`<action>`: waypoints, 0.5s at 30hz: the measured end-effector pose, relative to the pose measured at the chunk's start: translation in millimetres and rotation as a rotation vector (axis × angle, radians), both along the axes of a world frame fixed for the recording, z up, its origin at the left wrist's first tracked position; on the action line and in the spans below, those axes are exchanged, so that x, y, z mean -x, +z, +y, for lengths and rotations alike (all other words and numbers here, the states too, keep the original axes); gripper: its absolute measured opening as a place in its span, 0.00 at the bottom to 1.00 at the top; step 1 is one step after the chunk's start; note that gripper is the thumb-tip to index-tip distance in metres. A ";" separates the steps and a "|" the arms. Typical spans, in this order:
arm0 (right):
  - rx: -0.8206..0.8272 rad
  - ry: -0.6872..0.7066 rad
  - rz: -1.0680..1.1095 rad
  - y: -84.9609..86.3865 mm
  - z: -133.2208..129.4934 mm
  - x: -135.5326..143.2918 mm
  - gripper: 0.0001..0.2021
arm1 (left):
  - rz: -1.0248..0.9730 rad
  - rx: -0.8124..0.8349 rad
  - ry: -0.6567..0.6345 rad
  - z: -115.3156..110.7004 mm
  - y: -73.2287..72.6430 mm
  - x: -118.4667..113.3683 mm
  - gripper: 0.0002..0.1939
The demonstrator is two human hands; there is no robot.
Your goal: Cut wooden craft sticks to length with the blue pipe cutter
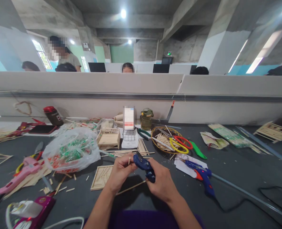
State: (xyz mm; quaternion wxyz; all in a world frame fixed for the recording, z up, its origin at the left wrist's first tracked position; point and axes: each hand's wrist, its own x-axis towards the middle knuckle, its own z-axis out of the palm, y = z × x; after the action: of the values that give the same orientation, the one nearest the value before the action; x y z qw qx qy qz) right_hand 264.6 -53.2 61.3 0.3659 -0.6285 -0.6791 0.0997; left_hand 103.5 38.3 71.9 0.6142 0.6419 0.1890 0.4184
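So the cutter (143,163) is clamped in the right hand (163,180), long axis slanted, nose pointed forward-left; a stick (129,160) is pinched by the left hand (121,171).

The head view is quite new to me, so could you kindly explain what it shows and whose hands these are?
There is no robot here: this single picture comes from a camera worn on a person's head, looking forward and down, so the bare hands reaching in from below are the wearer's own.

The right hand grips a dark blue hand tool. The left hand is beside its head, its fingers pinching what looks like a thin wooden stick.

On the dark table lie a plastic bag to the left, a small wooden tray beyond the hands, a basket of sticks with scissors on it, and a blue glue gun to the right. Other people are partly visible behind the partition.
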 end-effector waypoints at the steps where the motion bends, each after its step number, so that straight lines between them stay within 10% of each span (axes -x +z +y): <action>1: 0.005 -0.008 -0.017 0.4 -0.4 0.1 0.15 | 0.002 -0.005 0.001 0.4 -0.3 -0.2 0.06; 15: 0.027 -0.181 0.052 -5.2 3.2 -7.2 0.14 | -0.014 0.304 0.063 -3.2 -7.3 -4.9 0.13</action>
State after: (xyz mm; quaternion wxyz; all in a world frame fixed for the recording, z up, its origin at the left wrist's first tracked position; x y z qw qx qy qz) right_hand 271.8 -50.1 56.2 0.3822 -0.6896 -0.6083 0.0917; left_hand 108.4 35.2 64.6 0.6921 0.5322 0.2659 0.4087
